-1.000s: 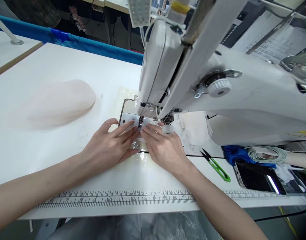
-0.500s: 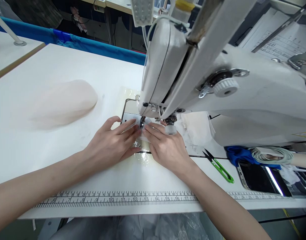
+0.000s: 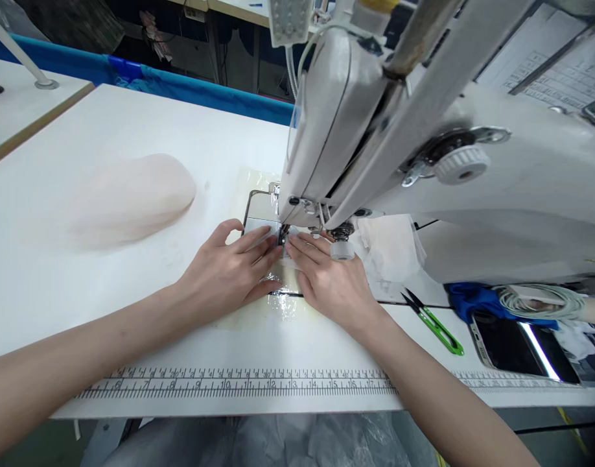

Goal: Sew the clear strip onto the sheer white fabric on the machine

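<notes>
Both hands press a small pale piece flat under the needle of a sewing machine.

The left hand (image 3: pixel 224 275) and right hand (image 3: pixel 334 282) lie palm down with fingers stretched out, fingertips almost meeting at the presser foot (image 3: pixel 284 235); neither grip is clenched, both simply pin the small fabric piece (image 3: pixel 284 259) to the bench (image 3: pixel 132 130). The piece is whitish, thin and partly see-through, mostly hidden beneath the fingers, and it lies on a glossy clear film over the metal needle plate (image 3: pixel 258 224). Just beyond the fingertips rises the white sewing machine (image 3: pixel 424 143). Right of the right grip lie crumpled white cloth (image 3: pixel 392 250), green thread snips (image 3: pixel 433 324) and a phone (image 3: pixel 521 340). Well left of the left grip lies a pale pink fabric mound (image 3: pixel 132 198). A printed ruler (image 3: pixel 239 383) runs along the bench edge nearest the person.
</notes>
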A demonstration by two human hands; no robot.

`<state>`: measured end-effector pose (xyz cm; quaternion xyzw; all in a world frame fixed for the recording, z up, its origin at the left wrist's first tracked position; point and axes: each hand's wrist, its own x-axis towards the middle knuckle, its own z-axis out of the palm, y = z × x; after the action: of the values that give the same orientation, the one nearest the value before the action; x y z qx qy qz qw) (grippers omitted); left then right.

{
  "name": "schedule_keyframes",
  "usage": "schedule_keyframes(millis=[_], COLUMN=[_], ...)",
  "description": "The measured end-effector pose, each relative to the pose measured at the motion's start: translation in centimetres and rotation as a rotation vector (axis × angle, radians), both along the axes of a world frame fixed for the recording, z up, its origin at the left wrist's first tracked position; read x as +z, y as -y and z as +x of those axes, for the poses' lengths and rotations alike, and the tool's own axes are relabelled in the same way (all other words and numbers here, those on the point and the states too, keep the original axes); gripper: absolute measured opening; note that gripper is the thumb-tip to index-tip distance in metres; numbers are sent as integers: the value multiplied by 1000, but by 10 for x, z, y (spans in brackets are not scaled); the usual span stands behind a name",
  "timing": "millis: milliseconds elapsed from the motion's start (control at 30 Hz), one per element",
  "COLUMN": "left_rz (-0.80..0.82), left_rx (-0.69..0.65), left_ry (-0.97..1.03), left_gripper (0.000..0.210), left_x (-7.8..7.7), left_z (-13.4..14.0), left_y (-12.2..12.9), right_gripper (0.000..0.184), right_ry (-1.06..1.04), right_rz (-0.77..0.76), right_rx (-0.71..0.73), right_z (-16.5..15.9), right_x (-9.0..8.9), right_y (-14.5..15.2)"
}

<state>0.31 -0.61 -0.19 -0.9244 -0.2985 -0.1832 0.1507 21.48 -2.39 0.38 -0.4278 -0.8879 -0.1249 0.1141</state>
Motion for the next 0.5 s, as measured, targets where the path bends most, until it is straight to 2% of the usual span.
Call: schedule_keyframes(millis=[233, 367, 433, 500], left_rz=[30, 114, 131, 81], left_rx=[-1, -11, -41, -100], left_ry=[3, 14, 18, 14], left_gripper=[37, 32, 29, 34], left_x=[-1, -1, -1, 1], left_z=[-1, 1, 2, 0], left_y=[-1, 4, 7, 6], right_gripper=[39, 35, 36, 37], right_ry=[-14, -157, -172, -107], right_rz=[-9, -21, -31, -30], right_rx=[7, -11, -48, -82], right_z=[0, 2, 3, 5], right_x=[0, 1, 2, 3], right_y=[0, -4, -7, -9])
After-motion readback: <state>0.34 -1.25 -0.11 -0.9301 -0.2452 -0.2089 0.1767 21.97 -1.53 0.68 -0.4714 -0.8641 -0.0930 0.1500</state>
